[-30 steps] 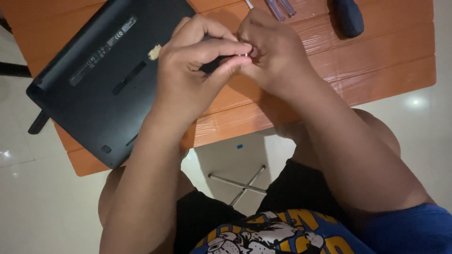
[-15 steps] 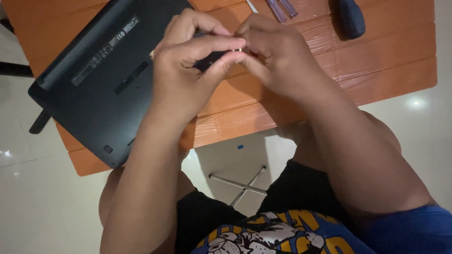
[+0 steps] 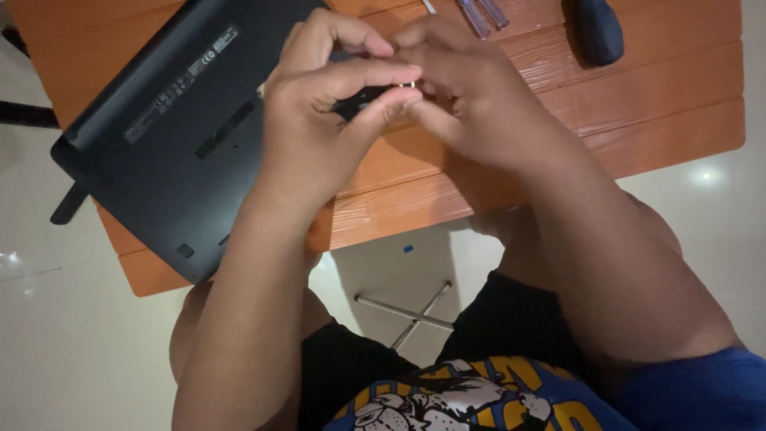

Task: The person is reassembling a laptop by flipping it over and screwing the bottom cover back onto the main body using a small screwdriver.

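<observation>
A black laptop [image 3: 171, 136] lies upside down on the orange wooden table [image 3: 638, 104], its underside facing up. My left hand [image 3: 319, 128] and my right hand [image 3: 471, 96] meet above the laptop's right edge. Between their fingertips they pinch a small dark part [image 3: 369, 96] with a tiny metal end. Most of that part is hidden by my fingers, so I cannot tell what it is.
At the table's far edge lie a dark-handled screwdriver [image 3: 600, 30] and two thin clear-handled tools [image 3: 483, 14]. Below the table are a pale tiled floor [image 3: 72, 351], the table's metal cross brace [image 3: 407, 307], and my knees and blue shirt.
Both hands have stayed together on the small part, with only slight shifts of the fingers. The view has drifted a little; the laptop lies as before.
</observation>
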